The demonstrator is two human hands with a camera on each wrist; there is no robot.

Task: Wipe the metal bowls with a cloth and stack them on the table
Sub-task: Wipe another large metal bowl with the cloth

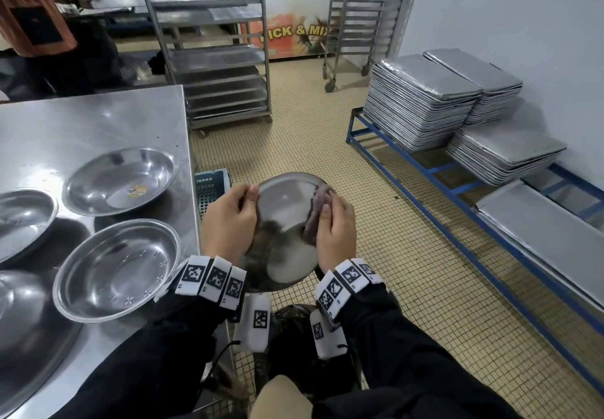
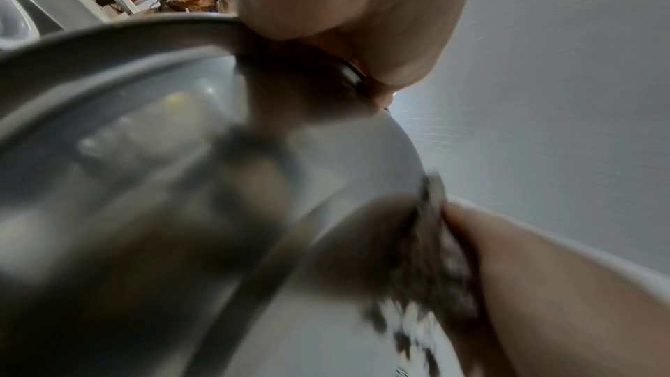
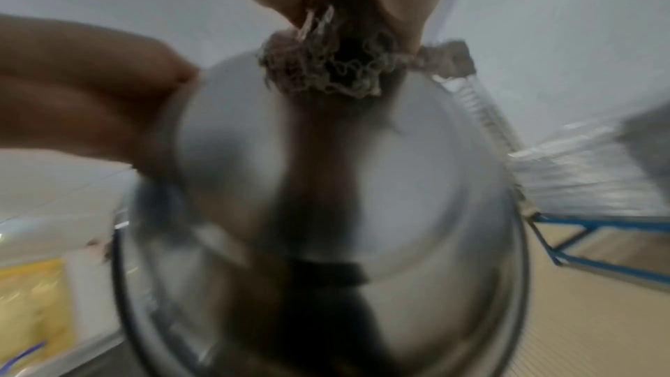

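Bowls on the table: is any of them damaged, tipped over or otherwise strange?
Nothing stands out. The bowls on the table sit upright, side by side, not yet stacked. One slightly overhangs a neighbour's rim.

Black sleeves [image 1: 408, 346]; white marker-printed wristbands [image 1: 212, 279]; possibly tan trousers.

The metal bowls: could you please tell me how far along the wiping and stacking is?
Done: nothing looks stacked; the shiny round metal bowls on the steel table lie apart, such as one near its edge. In hand: the left hand grips a held bowl while the right hand rubs a greyish-purple cloth on it. Left: stacking.
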